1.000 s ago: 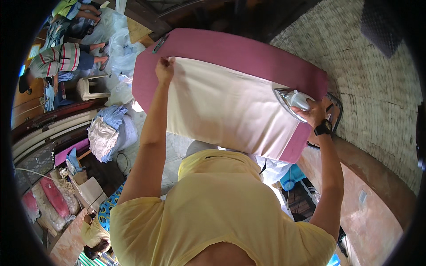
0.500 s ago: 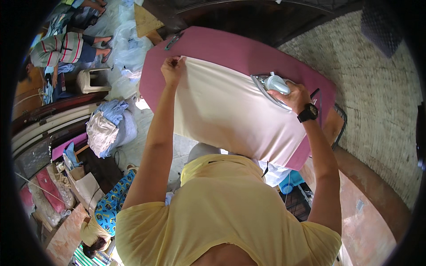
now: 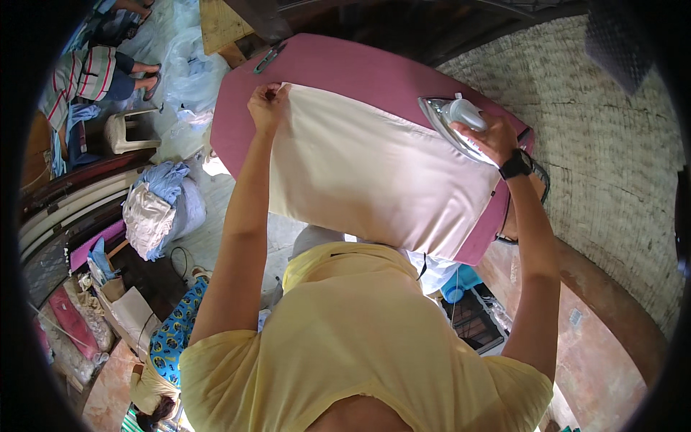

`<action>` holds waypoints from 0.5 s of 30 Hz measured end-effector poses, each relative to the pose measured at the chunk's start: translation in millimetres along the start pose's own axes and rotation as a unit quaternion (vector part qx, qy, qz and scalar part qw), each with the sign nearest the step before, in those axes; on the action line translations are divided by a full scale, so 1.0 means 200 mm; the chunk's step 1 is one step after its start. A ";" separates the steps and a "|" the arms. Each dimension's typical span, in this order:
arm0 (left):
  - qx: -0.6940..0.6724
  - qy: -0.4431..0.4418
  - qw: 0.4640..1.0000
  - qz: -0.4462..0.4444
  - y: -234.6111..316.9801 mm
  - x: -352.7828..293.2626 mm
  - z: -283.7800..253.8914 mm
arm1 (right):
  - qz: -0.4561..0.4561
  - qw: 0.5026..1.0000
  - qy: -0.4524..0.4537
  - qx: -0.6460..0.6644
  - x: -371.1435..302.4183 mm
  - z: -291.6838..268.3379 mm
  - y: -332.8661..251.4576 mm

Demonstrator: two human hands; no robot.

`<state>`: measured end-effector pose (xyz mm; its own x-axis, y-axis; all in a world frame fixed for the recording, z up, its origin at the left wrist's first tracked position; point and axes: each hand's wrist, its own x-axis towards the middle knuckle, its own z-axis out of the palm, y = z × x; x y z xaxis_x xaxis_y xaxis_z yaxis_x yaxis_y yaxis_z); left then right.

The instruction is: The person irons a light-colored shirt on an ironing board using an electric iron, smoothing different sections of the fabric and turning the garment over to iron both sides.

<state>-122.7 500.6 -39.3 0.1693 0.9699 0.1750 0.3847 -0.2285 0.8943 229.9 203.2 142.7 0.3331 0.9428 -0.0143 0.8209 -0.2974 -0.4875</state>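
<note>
My left hand pinches the far-left corner, seemingly the best hold, of a smooth cream cloth panel, probably light, soft and slippery, spread on a maroon padded board, while my right hand grasps a likely heavier silver-and-white iron.

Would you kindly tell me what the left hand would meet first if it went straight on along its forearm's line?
Probably the slim green tool lying on the maroon board just beyond the left hand, though the hand's height is unclear.
</note>
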 end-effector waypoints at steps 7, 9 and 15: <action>-0.008 -0.017 0.999 -0.042 0.05 0.00 -0.01 | -0.037 0.996 -0.040 -0.066 0.03 0.28 -0.27; -0.023 -0.006 0.998 -0.056 -0.02 0.02 0.00 | -0.016 0.997 -0.062 -0.044 0.08 0.32 -0.33; -0.083 -0.009 0.995 -0.052 -0.05 0.02 0.01 | -0.015 0.997 -0.073 -0.012 0.30 0.46 -0.55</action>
<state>-123.7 506.8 -48.1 0.1534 0.9856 0.0710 0.2461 -0.1076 0.9633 117.6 306.8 115.3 0.2387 0.9626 -0.1282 0.8405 -0.2709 -0.4693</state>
